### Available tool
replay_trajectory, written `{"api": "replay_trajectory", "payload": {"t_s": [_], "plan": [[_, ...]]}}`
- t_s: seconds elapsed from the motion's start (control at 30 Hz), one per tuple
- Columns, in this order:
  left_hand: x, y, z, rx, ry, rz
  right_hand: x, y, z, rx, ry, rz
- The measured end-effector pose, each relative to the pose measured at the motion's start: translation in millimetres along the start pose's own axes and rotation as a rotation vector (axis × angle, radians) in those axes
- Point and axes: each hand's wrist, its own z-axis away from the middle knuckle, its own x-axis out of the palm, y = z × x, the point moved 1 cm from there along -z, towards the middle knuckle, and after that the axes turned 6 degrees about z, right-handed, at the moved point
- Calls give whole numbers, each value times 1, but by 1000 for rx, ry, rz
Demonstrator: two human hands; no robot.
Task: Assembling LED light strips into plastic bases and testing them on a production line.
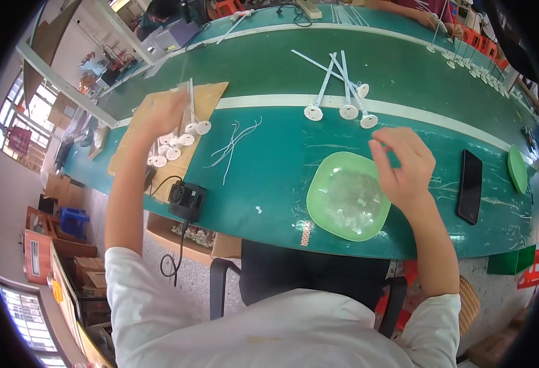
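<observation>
Three finished white disc-footed rods (343,92) lie across the worktop (269,178); left hand (166,113) grips another from the cardboard-side bundle (177,144), right hand (407,162) pinches, contents indiscernible, over the green dish (318,202) of clear pieces, many remaining.

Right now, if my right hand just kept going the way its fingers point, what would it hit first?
Probably the nearest white disc-based stick on the green table: the right hand hovers by the green plate, fingers aimed up-left. Depth is unclear, so it might pass above.

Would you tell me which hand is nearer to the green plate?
Right. The right hand hovers at the green plate's right edge; the left hand is far left, over the cardboard.
</observation>
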Motion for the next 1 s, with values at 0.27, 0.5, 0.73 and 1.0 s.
{"api": "replay_trajectory", "payload": {"t_s": [0.27,0.5,0.73,1.0], "plan": [[3,45,15,-156,-17,-378,15,8,-9,111,-216,-106],[32,217,-54,125,411,429,73,37,-73,91,-593,316],[113,227,-50,265,611,723,88,151,-75,47,-735,226],[105,237,-49,167,574,868,36,88,-30,96,-692,68]]}}
